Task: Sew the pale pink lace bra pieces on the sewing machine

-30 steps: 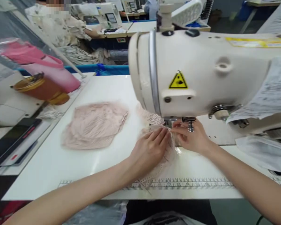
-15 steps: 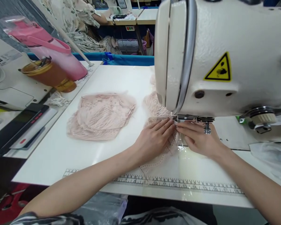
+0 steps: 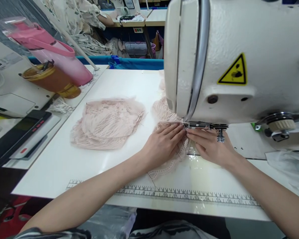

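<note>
Pale pink lace fabric (image 3: 164, 111) lies under the head of a white sewing machine (image 3: 259, 46), partly hidden by the machine and my hands. My left hand (image 3: 161, 144) rests flat on this lace, fingers stretched toward the needle area. From the other side, my right hand (image 3: 211, 146) reaches in with its fingers extended beside the presser foot, their tips near those of the left. The scalloped edge of the lace shows below my left hand. To the left, a pile of pink lace pieces (image 3: 107, 124) lies on the white table (image 3: 89, 172).
A printed ruler scale (image 3: 174, 196) runs along the table's front edge. At left stand a pink bottle (image 3: 57, 56), a brown cup (image 3: 52, 79) and a black device (image 3: 20, 132). White translucent material (image 3: 286, 169) lies at right. A person's sleeve (image 3: 89, 13) shows at the back.
The lace under my hands has shifted slightly away from me, its lower edge now farther from the ruler. Both hands keep nearly the same place.
</note>
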Available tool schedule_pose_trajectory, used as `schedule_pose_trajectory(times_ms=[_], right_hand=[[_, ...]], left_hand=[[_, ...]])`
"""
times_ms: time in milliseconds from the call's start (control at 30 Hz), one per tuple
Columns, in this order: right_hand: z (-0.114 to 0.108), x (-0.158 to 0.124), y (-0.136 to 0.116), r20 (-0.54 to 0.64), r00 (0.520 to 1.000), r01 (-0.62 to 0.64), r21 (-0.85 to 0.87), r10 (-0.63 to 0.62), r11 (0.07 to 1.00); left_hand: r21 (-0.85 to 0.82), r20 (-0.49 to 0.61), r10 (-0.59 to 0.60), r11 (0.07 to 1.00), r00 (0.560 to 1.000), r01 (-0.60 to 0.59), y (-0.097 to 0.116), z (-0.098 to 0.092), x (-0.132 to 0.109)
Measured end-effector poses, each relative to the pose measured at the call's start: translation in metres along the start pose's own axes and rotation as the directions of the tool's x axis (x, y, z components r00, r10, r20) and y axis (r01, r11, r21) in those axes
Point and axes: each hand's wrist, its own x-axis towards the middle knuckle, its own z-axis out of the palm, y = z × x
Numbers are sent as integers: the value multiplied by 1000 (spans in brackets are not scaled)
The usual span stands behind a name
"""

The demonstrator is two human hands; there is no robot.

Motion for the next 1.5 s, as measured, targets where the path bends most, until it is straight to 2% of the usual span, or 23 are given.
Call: schedule_pose_trajectory(times_ms=[400,733,800,900,967,1033,1133,1200,1267,1333,1367,1433,1467,1500], right_hand=[[0,3,3,-9,1000,21,20,-21,1000],[-3,9,1,-142,984,93,-91,-106,991],[-3,9,1,-150,984,89,-85,-101,992],[-1,9,0,-93,990,105,-20,-106,994],[-1,9,0,-44,990,138,57,-136,989],[-2,10,-1,-27,985,174,125,-171,977],[-4,11,-1,-47,977,214,187,-209,959],[-5,11,-1,-43,976,218,230,-214,948],[-6,11,-1,-12,978,202,295,-208,934],[-6,11,-1,23,979,181,363,-203,914],[-6,12,-1,31,979,174,387,-202,905],[-5,13,0,10,978,184,415,-207,891],[-5,13,0,-12,978,194,421,-209,886],[-4,13,0,-34,977,204,424,-210,882]], left_hand=[[42,-8,16,999,1000,-16,-1,0,0],[33,-13,4,999,1000,-4,-4,2,0],[40,-15,5,999,1000,-4,-2,-1,2],[74,-60,28,997,998,-24,2,-15,5],[91,-106,79,993,991,-69,1,-29,3],[95,-141,216,974,966,-204,-3,-41,-7],[138,-127,508,860,852,-492,-11,-50,-37],[169,-42,544,831,838,-530,-10,-50,-59],[140,-58,444,890,894,-433,-3,-49,-75],[5,-102,214,977,971,-215,6,-53,-79],[-81,-91,78,993,993,-85,10,-57,-76],[-184,-14,-108,977,994,104,13,-67,-63],[-182,20,-130,974,991,131,12,-71,-54],[-155,43,-105,982,994,111,10,-74,-45]])
